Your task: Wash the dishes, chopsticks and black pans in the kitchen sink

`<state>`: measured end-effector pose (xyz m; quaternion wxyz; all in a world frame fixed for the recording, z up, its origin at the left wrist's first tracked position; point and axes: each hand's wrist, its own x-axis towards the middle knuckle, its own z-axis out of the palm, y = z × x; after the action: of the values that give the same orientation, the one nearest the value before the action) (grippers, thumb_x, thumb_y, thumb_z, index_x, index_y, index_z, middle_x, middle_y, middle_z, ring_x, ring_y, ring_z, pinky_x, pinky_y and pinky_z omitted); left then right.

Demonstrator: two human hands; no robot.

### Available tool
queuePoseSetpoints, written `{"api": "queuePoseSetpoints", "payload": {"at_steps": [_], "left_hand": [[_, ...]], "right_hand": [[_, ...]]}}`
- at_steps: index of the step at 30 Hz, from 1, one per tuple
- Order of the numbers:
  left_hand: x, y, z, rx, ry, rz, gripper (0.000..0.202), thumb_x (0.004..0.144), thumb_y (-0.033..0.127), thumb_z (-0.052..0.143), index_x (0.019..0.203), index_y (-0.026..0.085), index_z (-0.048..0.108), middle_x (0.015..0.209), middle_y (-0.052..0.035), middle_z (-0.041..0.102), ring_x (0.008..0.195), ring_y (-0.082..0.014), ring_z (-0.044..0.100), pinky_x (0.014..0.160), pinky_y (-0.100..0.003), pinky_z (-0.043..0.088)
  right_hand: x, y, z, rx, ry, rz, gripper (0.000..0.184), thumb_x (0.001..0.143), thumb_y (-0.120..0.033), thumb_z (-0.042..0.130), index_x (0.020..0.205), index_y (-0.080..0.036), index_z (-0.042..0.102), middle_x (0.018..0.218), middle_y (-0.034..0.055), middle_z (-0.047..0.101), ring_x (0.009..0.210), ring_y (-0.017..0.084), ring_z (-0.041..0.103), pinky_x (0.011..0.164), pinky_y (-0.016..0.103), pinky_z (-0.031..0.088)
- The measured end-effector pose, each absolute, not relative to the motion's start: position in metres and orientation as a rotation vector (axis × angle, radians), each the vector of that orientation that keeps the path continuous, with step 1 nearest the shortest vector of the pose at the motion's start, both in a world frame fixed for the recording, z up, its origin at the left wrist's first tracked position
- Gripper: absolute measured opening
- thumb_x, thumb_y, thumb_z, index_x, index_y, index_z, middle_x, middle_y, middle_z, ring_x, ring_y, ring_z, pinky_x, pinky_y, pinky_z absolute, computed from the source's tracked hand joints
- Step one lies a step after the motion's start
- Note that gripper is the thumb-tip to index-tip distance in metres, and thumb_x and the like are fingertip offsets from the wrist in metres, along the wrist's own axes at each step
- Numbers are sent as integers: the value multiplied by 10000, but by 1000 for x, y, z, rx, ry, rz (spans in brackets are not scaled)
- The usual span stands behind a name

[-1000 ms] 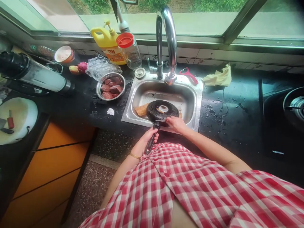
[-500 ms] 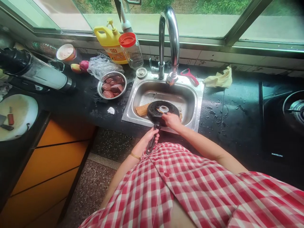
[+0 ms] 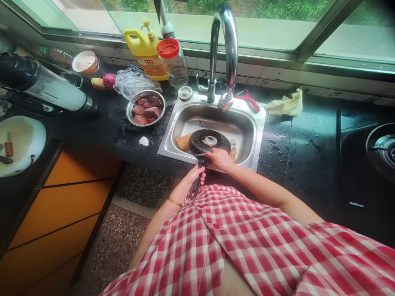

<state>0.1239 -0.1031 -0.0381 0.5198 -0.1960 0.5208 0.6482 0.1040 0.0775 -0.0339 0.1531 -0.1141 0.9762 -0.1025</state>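
Note:
A black frying pan rests bottom-up over the steel sink, a pale disc at the middle of its base. My left hand is closed around the pan's black handle, close to my dress. Against the near edge of the pan, my right hand is closed on a thin, pale, narrow tool; its exact kind is not clear, and my fingers cover part of it. A brown scrubbing pad pokes out from under the pan's left side.
A steel bowl of raw meat stands left of the sink. Behind it are a crumpled plastic bag, a yellow detergent jug and a red-lidded jar. The faucet arches over the sink. A cloth and gas stove lie right.
My right hand has moved from near the disc on the pan's base toward me, to the near edge by the handle. My left hand keeps its hold.

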Motion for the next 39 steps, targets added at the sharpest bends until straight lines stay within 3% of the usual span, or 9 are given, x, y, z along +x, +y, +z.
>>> {"api": "queuePoseSetpoints", "payload": {"at_steps": [3,9,14,19,39], "left_hand": [[126,-106,-41,-458,1221,1565,228,837,304,550,1005,246,406,613,65,463,408,-57,431,400,-145,349],[128,-106,-44,-456,1222,1584,205,844,294,537,997,242,411,613,58,466,413,-61,435,397,-146,350],[128,-105,-42,-481,1197,1586,205,842,280,537,991,240,403,608,63,457,408,-57,418,399,-146,352],[127,-105,-42,-471,1202,1590,191,847,276,528,983,239,399,607,62,459,405,-60,416,391,-146,344],[127,-104,-41,-505,1192,1580,236,821,303,577,953,241,392,621,70,456,402,-52,417,391,-145,344]], "right_hand": [[93,77,-36,-244,2821,-305,354,936,-232,333,1091,-236,651,933,75,625,796,181,544,612,273,269],[109,91,-46,-407,2795,-293,336,939,-303,357,1055,-221,661,894,74,611,755,177,517,585,276,226],[111,96,-54,-251,2873,-271,348,926,-227,337,1063,-225,657,896,72,602,737,168,501,585,282,216],[119,97,-57,-342,2843,-318,324,928,-314,368,1054,-223,653,875,62,588,717,167,491,573,277,213],[123,89,-39,-63,2773,-242,354,951,-279,329,1177,-246,599,987,88,620,813,189,581,639,259,337]]}}
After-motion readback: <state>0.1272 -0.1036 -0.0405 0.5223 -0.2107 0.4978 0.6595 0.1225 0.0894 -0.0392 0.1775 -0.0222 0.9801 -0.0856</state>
